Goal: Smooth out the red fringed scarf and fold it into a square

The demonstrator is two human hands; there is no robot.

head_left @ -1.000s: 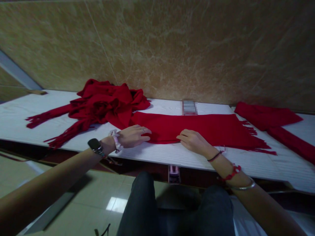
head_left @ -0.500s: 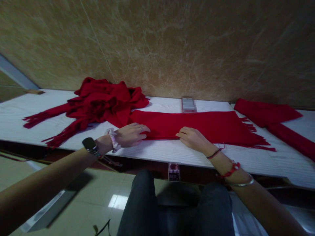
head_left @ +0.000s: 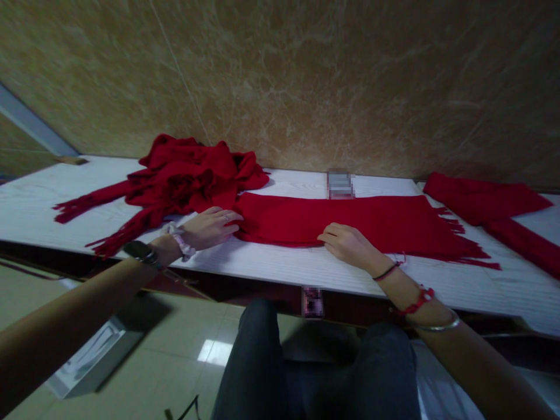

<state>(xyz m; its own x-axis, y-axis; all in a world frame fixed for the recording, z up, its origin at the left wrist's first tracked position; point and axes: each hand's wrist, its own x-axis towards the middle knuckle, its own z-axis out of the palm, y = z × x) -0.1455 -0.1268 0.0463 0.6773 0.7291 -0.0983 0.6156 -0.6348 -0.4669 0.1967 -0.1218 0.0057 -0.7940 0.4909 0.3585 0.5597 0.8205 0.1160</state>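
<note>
A red fringed scarf (head_left: 350, 221) lies flat along the white table (head_left: 284, 268), its fringe pointing right. My left hand (head_left: 210, 227) rests flat on the scarf's near left edge, fingers stretched out, next to a crumpled heap of red scarves (head_left: 192, 175). My right hand (head_left: 347, 245) lies on the near edge at the scarf's middle, fingers loosely curled and pressing the cloth down. Neither hand lifts anything.
Another red scarf (head_left: 494, 204) lies at the far right of the table. A small blurred object (head_left: 340, 184) sits behind the flat scarf by the brown marbled wall (head_left: 306, 87). My dark-trousered knees (head_left: 306, 361) are below the table edge, over a tiled floor.
My left hand has slid left along the scarf's near edge toward the heap. My right hand has stayed about in place.
</note>
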